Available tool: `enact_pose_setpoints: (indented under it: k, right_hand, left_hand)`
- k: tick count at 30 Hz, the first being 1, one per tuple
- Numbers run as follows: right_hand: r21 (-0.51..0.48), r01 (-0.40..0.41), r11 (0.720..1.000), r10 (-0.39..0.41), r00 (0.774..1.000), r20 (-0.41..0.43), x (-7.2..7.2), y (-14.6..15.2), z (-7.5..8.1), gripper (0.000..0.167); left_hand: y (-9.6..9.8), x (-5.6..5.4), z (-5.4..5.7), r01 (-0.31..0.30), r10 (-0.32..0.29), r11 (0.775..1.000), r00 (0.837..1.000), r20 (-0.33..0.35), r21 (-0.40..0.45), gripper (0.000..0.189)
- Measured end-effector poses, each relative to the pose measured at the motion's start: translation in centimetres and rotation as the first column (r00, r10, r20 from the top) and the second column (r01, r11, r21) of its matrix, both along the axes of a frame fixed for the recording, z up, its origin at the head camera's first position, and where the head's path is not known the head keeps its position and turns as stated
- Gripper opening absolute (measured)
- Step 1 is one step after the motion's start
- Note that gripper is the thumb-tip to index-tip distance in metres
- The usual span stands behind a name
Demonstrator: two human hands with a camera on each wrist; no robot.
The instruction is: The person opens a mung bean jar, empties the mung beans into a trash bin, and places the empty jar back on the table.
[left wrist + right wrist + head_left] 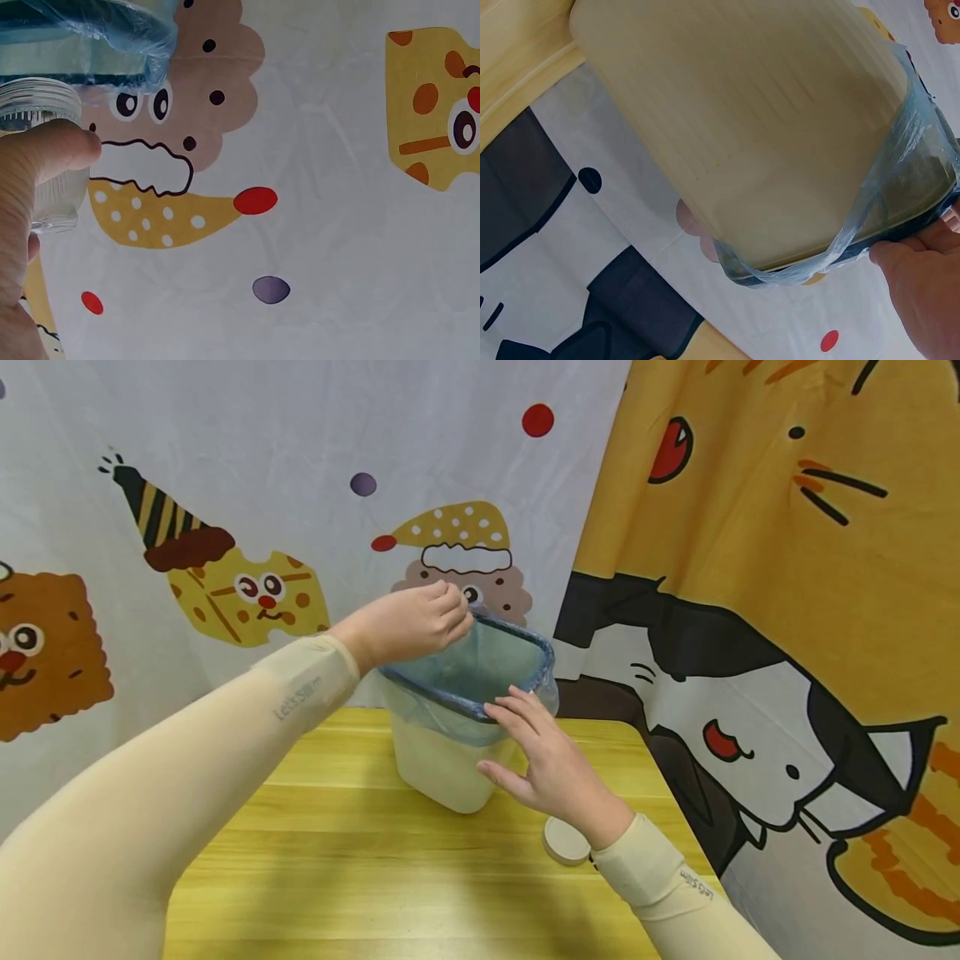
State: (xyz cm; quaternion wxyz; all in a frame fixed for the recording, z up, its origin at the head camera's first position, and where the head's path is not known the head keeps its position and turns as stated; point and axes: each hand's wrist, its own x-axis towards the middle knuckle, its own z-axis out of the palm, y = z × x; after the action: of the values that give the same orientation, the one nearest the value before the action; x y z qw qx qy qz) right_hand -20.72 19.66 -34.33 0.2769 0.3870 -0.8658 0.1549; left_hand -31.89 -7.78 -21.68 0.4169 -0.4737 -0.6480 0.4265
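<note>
A pale bin [446, 768] stands on the table with a translucent blue bag [480, 731] lining it and folded over its rim. Above the opening, my left hand [408, 622] holds a clear jar [64, 199], its threaded, uncapped mouth turned down toward the bin. Its contents are hard to make out. In the head view the hand's back hides most of the jar. My right hand [551, 764] touches the bin's near right rim with extended fingers, thumb spread apart. The right wrist view shows that hand [922, 285] beside the bagged rim.
A round, pale lid [566, 841] lies on the yellow wood-grain table [360, 877], partly behind the right wrist. Printed curtains [420, 427] hang close behind the bin and along the table's right side.
</note>
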Motion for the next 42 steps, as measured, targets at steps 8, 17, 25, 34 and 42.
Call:
enact_pose_setpoints:
  k: [8,17,25,34,42]
  right_hand:
    - [-0.004,-0.001,1.0,0.001,1.0,-0.004,0.1,0.0,0.0,0.075]
    - [-0.013,-0.012,1.0,0.011,1.0,-0.02,-0.1,-0.1,-0.1,0.074]
    - [-0.016,-0.012,1.0,0.012,1.0,-0.01,-0.1,-0.1,-0.1,0.072]
    - [-0.014,-0.001,1.0,0.001,1.0,-0.002,0.0,-0.1,-0.2,0.072]
    - [-0.026,-0.014,1.0,0.013,1.0,-0.025,0.0,-0.3,-0.1,0.074]
  left_hand:
    - [0.6,0.1,-0.6,-0.019,0.018,0.998,0.999,-0.027,-0.057,0.031]
    - [-0.1,0.3,-0.4,-0.066,0.067,0.997,0.997,0.038,-0.042,0.037]
    - [-0.9,0.8,0.1,-0.159,0.048,0.943,0.934,0.353,0.294,0.037]
    - [-1.6,1.4,0.0,-0.71,-0.149,0.483,0.51,0.847,0.513,0.083]
    - [-3.7,3.5,-2.2,-0.838,-0.54,0.08,0.418,0.73,0.539,0.102]
